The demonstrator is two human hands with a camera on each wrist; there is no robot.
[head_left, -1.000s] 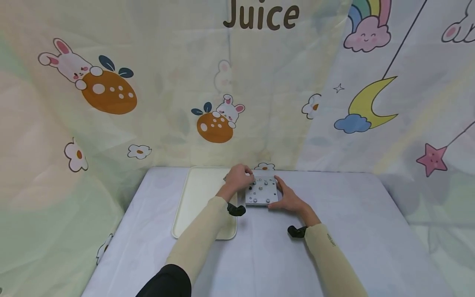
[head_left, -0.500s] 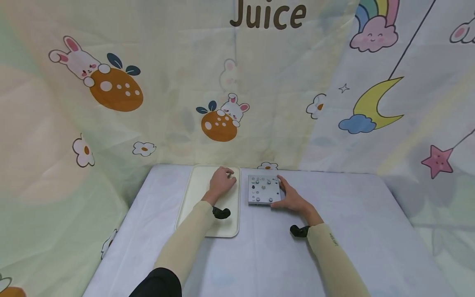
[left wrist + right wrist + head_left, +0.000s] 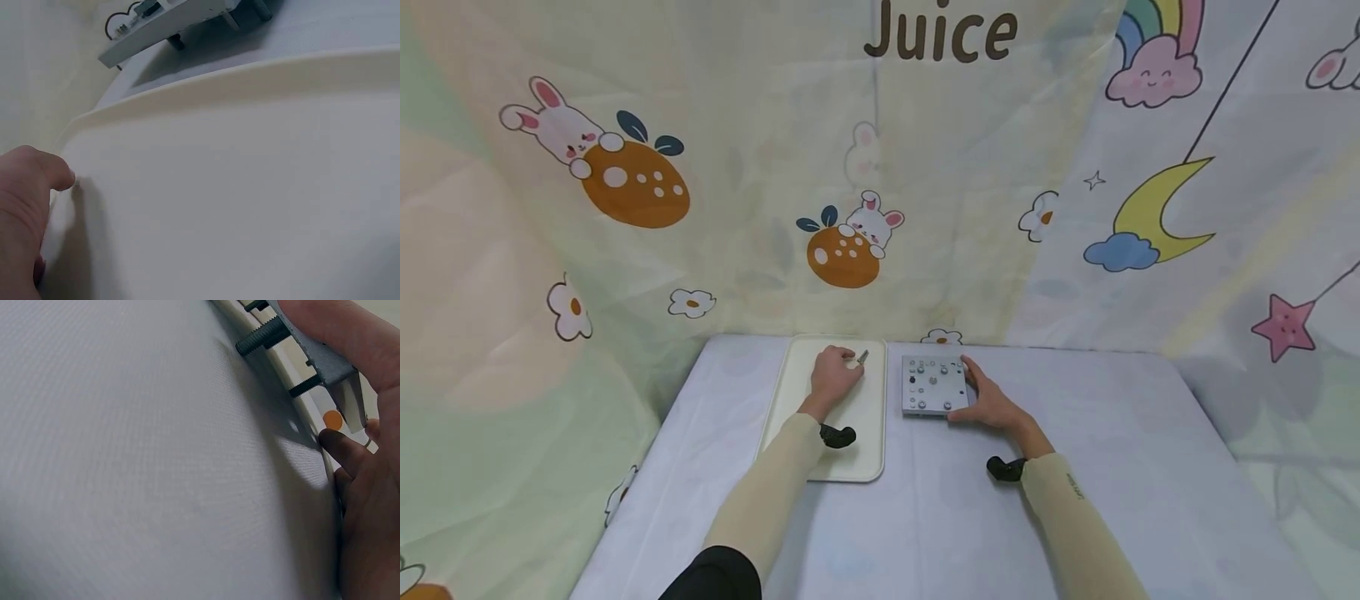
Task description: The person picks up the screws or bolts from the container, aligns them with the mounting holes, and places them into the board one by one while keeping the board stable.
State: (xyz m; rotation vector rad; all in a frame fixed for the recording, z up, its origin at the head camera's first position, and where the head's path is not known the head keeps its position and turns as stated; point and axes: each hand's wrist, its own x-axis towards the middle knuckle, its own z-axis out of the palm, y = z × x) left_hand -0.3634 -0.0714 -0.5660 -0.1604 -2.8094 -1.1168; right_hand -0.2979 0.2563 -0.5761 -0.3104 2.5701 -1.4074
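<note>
A square silver metal plate (image 3: 932,385) with several bolts and holes lies on the table right of the cream tray (image 3: 805,462). My right hand (image 3: 988,402) grips its right side, thumb at the near corner and fingers at the far one. In the right wrist view, dark threaded bolts (image 3: 259,337) stick out below the plate (image 3: 331,365). My left hand (image 3: 833,377) is over the tray, fingertips and thumb apart beside a small metal bolt (image 3: 862,357). The left wrist view shows the thumb (image 3: 56,172) low over the tray; the bolt is hidden there.
A white cloth covers the table (image 3: 925,517). Behind it hangs a printed curtain (image 3: 737,208) with rabbits, oranges and a moon. The tray's raised rim (image 3: 250,69) runs between the left hand and the plate.
My left hand has come away from the plate, moved left over the tray, then drawn slightly farther left, uncovering the small bolt. The right hand keeps its grip on the plate.
</note>
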